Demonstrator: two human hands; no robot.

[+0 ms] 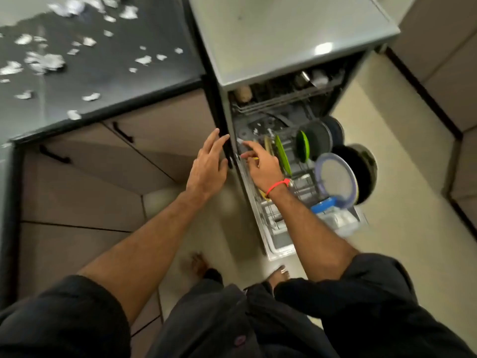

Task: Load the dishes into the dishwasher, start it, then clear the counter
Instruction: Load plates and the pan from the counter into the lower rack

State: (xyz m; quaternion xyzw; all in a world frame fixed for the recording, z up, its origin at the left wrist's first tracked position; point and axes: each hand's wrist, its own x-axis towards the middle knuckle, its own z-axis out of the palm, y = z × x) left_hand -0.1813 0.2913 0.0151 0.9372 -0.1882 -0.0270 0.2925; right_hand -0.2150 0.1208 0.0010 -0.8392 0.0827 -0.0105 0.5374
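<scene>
The dishwasher (pixel 289 42) stands open with its lower rack (pixel 304 187) pulled out. Green plates (pixel 282 153), dark plates (pixel 320 138), a blue-rimmed plate (pixel 335 177) and a black pan (pixel 361 171) stand in the rack. My right hand (pixel 260 164) reaches over the rack's left side, fingers loosely bent near a small yellow item; whether it holds anything is unclear. My left hand (pixel 209 164) hovers with fingers straight beside the dishwasher's left edge, holding nothing.
Torn foil and paper scraps (pixel 46 63) litter the dark counter (pixel 103 81) at the left. Cabinet drawers with black handles (pixel 124 133) lie below it. A blue-lidded container (pixel 327 208) sits at the rack's front. My bare feet stand on the tiled floor (pixel 400 228).
</scene>
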